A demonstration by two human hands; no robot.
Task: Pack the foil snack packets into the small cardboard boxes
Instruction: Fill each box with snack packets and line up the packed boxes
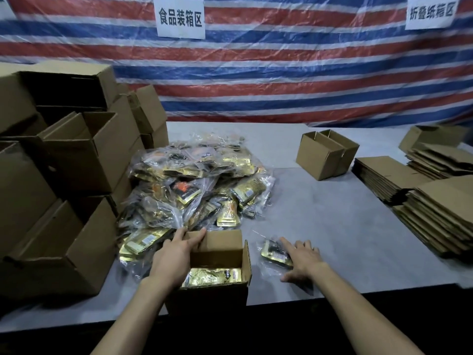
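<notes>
A small open cardboard box (220,243) stands at the table's near edge with gold foil packets (215,275) lying inside it. My left hand (176,254) holds the box's far-left flap, fingers over its top edge. To the right of the box lies a clear bag of gold packets (275,251). My right hand (302,260) rests on that bag with fingers spread. Behind the box, a big heap of bagged foil packets (197,180) covers the table's middle left.
Large open cartons (76,155) are stacked along the left. Two small erected boxes (327,153) stand at the back right. Flattened box blanks (435,206) are piled on the right. A grey table (320,213) ends at a dark near edge; a striped tarp hangs behind.
</notes>
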